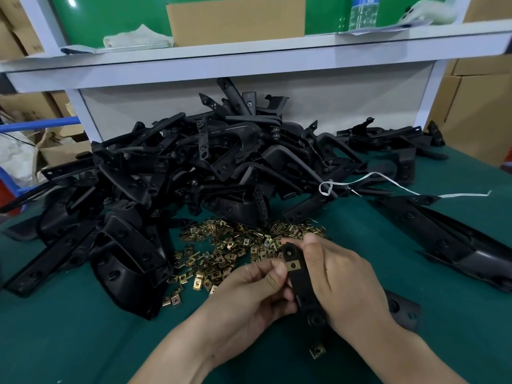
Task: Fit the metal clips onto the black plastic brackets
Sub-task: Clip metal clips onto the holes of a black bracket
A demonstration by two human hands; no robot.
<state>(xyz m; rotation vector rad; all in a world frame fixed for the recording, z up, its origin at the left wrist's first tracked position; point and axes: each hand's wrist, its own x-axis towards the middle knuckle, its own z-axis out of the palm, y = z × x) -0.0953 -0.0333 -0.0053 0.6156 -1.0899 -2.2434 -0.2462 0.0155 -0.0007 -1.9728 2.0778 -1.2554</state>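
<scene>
Far left of the hands & beyond them, a big heap of black brackets lay on the green worktop. Just beyond the hands, a scatter of brass-coloured clips spread along the heap's near edge. Left hand: fingers curled, thumb & forefinger pinching a single clip that sat on the left edge of the held bracket, a bit below its rounded top end. That bracket stood roughly upright btwn both hands. Right hand: wrapped round it from the right, thumb tip up by the top hole. A stray clip lay near the wrists. Right of the hands lay a long black part, w/ a white string beyond it, trailing off the heap.
</scene>
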